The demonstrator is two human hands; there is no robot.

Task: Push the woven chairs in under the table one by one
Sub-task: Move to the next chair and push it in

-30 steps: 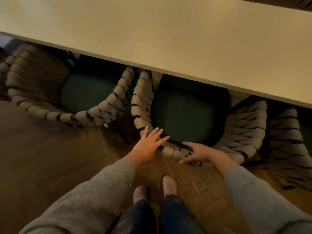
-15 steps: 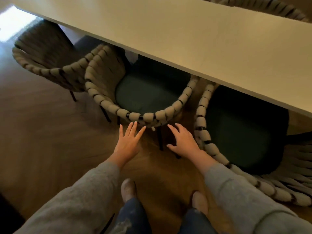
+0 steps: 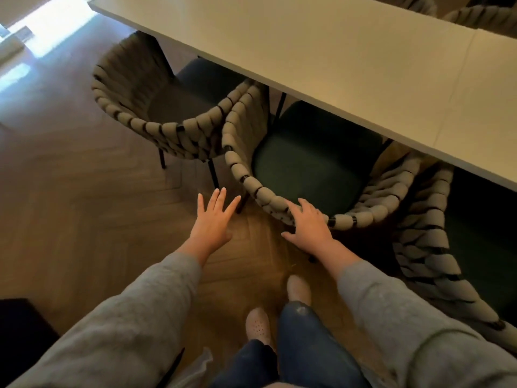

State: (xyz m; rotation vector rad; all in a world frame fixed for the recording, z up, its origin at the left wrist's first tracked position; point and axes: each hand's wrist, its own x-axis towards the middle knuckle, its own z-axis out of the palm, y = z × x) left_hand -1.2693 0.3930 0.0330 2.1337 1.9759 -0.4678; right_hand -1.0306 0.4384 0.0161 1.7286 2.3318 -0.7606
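R hand now touches back rim of woven chair, fingers relaxed; earlier it was clear of it. L hand stays flat, fingers spread, over floor. Chair sits half under table.

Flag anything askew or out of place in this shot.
The leftmost woven chair sits turned at an angle to the edge of the table, with its rim crowding against the middle chair, so the row looks uneven. Nothing looks spilled or damaged.
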